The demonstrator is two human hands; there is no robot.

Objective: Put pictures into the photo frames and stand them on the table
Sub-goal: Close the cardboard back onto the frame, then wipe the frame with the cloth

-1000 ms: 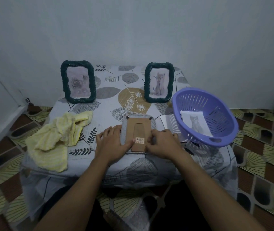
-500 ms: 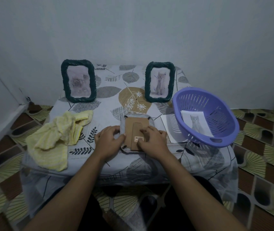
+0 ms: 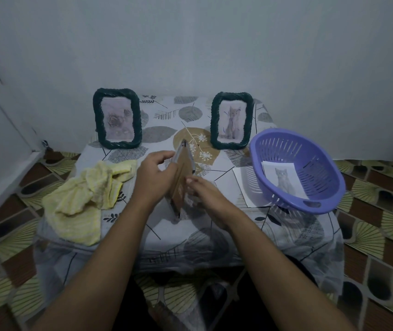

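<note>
My left hand (image 3: 153, 176) grips a photo frame (image 3: 181, 177) by its left edge and holds it tilted up on edge above the middle of the table (image 3: 214, 235), its brown cardboard back turned to the right. My right hand (image 3: 202, 189) touches that back with its fingertips. Two dark green frames stand at the back: one with a rose picture (image 3: 117, 120) on the left, one with a cat picture (image 3: 231, 120) on the right. A loose cat picture (image 3: 283, 179) lies inside the purple basket (image 3: 310, 206).
A crumpled yellow cloth (image 3: 83, 199) lies on the table's left part. A white sheet (image 3: 248, 187) sticks out from under the basket at the right. The wall stands right behind the table, and patterned floor tiles surround it.
The frame lay back-up and flat on the table under both hands; now my left hand has lifted it onto its edge, and my right hand has slid onto its cardboard back.
</note>
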